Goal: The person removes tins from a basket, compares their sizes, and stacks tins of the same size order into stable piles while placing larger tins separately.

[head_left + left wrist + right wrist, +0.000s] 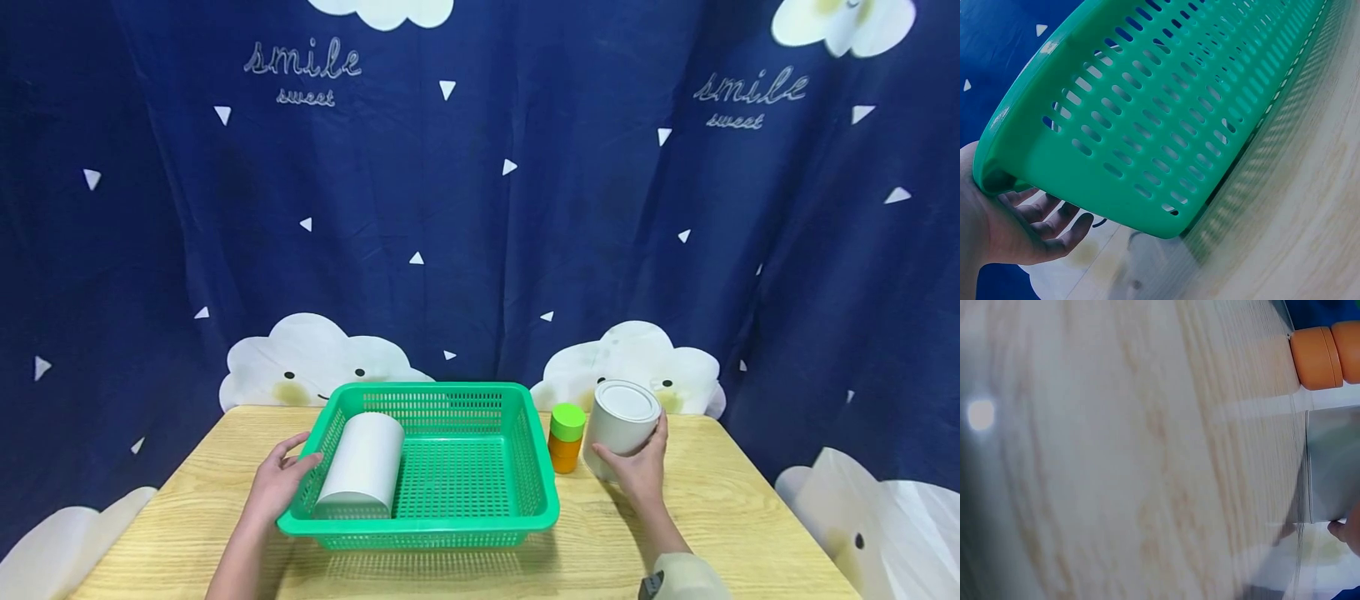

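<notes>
A green plastic basket point(480, 526) with slotted walls stands on the table in the head view. My left hand point(279, 482) grips its left rim; in the left wrist view the fingers point(1054, 228) curl beneath the rim. Inside the basket, on its left, a white cylinder point(363, 462) lies on its side. To the right of the basket, my right hand point(641, 468) holds a pale can point(622, 425) with a round lid, thumb on the near side. The can leans slightly; whether its base touches the table I cannot tell.
An orange jar point(565, 450) with a bright green lid stands between the basket and the can. The wooden table point(720, 500) ends at a dark blue curtain point(480, 208) printed with clouds and triangles.
</notes>
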A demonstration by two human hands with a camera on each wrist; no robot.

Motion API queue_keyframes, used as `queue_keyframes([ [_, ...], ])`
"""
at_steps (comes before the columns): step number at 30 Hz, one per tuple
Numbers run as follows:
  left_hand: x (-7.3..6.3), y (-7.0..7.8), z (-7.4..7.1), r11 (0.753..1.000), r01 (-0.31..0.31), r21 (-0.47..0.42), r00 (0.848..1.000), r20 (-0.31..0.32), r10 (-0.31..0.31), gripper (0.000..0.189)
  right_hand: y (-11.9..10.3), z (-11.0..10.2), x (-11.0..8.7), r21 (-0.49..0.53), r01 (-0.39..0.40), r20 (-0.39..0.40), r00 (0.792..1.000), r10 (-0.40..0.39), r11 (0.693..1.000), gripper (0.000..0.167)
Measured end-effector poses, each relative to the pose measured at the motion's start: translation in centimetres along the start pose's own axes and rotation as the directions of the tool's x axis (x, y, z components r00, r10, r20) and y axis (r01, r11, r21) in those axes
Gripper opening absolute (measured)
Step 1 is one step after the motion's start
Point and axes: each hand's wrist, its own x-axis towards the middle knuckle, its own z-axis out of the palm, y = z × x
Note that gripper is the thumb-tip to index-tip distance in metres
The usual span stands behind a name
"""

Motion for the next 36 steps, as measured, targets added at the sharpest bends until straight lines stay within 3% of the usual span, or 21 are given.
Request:
queue_keyframes([
  [10, -0.1, 0.0, 0.0, 1.0, 0.006, 0.004, 1.0, -0.008, -0.006, 0.061, -0.3, -0.1, 0.0, -0.015, 0.0, 0.007, 1.0, 0.0, 1.0, 0.132],
  [19, -0.1, 0.1, 0.1, 1.0, 0.011, -0.002, 1.0, -0.006, -0.011, 0.062, -1.8, -1.3, -0.5, -0.068, -0.077, 0.051, 0.995, 0.08, 0.995, 0.126],
  [36, -0.2, 0.2, 0.1, 1.0, 0.01, 0.011, 1.0, -0.007, -0.01, 0.061, -4.1, -4.3, -1.2, -0.197, 0.007, -0.058, 0.998, -0.019, 0.98, 0.06],
])
